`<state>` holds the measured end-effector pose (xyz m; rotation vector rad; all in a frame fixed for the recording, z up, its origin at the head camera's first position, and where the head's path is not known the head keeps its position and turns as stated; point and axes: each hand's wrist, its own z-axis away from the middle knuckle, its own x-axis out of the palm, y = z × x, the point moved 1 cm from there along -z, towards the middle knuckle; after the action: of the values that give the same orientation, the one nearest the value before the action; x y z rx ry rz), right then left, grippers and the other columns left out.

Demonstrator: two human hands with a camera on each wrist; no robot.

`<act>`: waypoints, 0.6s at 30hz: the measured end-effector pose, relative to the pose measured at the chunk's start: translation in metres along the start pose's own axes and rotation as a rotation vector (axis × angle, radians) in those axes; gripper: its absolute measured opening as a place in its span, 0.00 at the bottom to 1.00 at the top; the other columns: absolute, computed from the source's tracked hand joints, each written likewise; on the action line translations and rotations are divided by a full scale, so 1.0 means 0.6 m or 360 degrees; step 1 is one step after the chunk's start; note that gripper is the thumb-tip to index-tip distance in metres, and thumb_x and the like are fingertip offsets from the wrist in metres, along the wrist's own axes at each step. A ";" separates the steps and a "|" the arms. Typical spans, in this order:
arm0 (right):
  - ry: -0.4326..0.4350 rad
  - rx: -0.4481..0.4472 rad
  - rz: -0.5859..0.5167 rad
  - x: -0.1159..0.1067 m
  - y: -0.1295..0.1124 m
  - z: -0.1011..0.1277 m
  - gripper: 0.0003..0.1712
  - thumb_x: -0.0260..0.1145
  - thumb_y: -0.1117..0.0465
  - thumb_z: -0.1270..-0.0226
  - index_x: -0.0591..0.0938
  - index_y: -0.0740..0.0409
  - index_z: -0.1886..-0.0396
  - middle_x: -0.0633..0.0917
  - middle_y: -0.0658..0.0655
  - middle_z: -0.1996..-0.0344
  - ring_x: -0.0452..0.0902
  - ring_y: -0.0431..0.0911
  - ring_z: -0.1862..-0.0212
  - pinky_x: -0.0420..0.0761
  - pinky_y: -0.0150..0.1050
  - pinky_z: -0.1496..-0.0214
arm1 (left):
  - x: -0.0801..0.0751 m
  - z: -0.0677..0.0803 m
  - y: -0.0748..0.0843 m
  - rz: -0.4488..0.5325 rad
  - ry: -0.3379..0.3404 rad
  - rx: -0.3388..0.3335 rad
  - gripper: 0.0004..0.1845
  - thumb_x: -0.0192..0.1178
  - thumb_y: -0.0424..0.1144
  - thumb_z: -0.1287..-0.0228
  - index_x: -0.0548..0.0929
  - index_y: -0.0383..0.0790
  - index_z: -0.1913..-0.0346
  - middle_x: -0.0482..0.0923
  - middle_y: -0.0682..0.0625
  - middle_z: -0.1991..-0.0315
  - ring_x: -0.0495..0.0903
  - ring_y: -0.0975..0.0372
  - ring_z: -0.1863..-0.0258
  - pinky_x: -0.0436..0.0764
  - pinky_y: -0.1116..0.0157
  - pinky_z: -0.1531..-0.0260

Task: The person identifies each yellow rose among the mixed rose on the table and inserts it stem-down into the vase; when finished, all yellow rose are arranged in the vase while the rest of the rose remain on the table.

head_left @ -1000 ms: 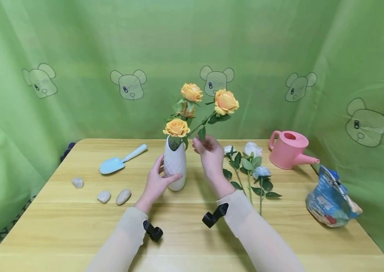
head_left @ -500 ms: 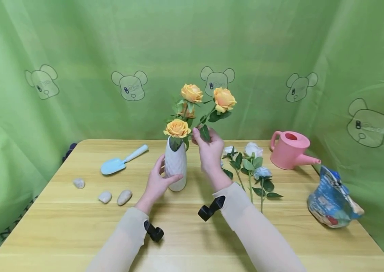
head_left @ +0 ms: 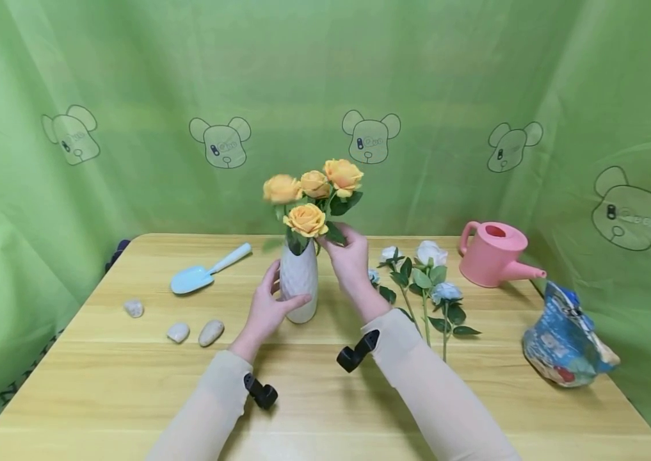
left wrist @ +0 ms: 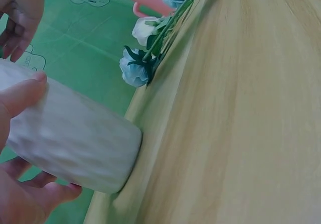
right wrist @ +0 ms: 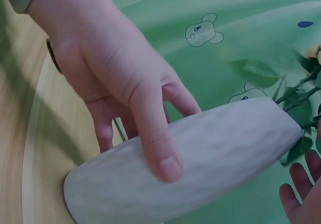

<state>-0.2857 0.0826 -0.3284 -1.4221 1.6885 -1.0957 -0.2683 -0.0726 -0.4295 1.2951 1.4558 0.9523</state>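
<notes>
Green bear-print curtains are enclosing a wooden tabletop (head_left: 325, 397). Near its far edge's middle, a white vase (head_left: 299, 287) is standing upright, carrying four orange roses (head_left: 315, 192). The left hand (head_left: 266, 308) is gripping the vase's body; the left wrist view is showing thumb and fingers wrapping it. The right hand (head_left: 349, 255) is pinching the rose stems just above the vase's mouth. White roses (head_left: 425, 282) are lying toward the right edge.

Bare table (head_left: 325, 410) nr front edge
</notes>
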 end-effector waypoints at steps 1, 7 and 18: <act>-0.0020 -0.0010 0.0017 -0.003 0.003 0.000 0.12 0.69 0.69 0.45 0.82 0.69 0.61 0.83 0.62 0.63 0.77 0.45 0.61 0.78 0.35 0.59 | 0.000 0.000 0.001 -0.0007 -0.0006 0.0001 0.47 0.75 0.41 0.57 0.61 0.52 0.32 0.68 0.46 0.40 0.70 0.52 0.44 0.75 0.55 0.48; -0.0159 -0.0062 0.0133 -0.030 0.024 0.009 0.12 0.68 0.71 0.45 0.82 0.68 0.59 0.82 0.61 0.61 0.78 0.47 0.58 0.79 0.35 0.54 | -0.008 0.005 0.010 -0.0007 -0.0062 -0.0017 0.46 0.74 0.39 0.55 0.61 0.47 0.32 0.67 0.44 0.38 0.69 0.50 0.43 0.72 0.54 0.44; -0.0227 0.0011 0.0051 -0.084 -0.018 0.045 0.14 0.65 0.74 0.42 0.78 0.77 0.57 0.79 0.73 0.56 0.78 0.40 0.60 0.79 0.28 0.58 | -0.061 0.024 0.042 -0.0021 -0.0197 -0.0082 0.43 0.70 0.36 0.49 0.58 0.41 0.31 0.65 0.35 0.38 0.66 0.44 0.40 0.65 0.46 0.41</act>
<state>-0.2477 0.1263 -0.3318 -1.4289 1.5993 -0.9586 -0.2475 -0.1057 -0.4041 1.2828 1.3348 0.8796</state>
